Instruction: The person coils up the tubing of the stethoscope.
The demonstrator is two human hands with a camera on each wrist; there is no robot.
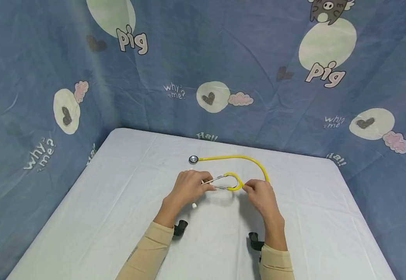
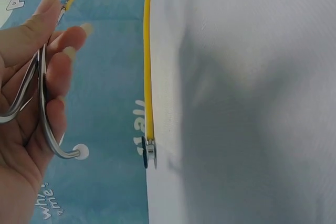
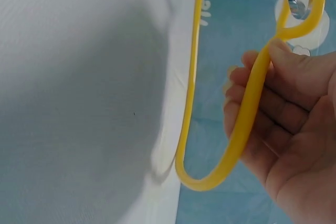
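Room: a blue printed cloth (image 1: 224, 58) with pigs, hearts and "why me?" hangs behind and to both sides; I work at a table under a pale sheet (image 1: 119, 202).
Head view, stethoscope: the yellow stethoscope (image 1: 248, 159) lies toward the far edge, its chest piece (image 1: 193, 159) flat on the sheet to the left, the tube arcing right and back to my hands.
Head view, hands: my left hand (image 1: 189, 188) grips the metal ear tubes, my right hand (image 1: 260, 194) pinches the yellow fork; both are raised a little off the sheet.
Head view, loose bit: a small white piece (image 1: 194, 205) lies on the sheet just by my left hand; what it is, I cannot tell.
Left wrist view: my fingers (image 2: 55, 72) curl round both steel ear tubes (image 2: 44, 108); one white eartip (image 2: 81, 152) shows.
Right wrist view: thumb and fingers pinch the yellow tube (image 3: 252, 103), a slack loop hanging below.
Doing it well: I judge I should hold the metal firmly and keep the tube slack, so the chest piece does not drag.
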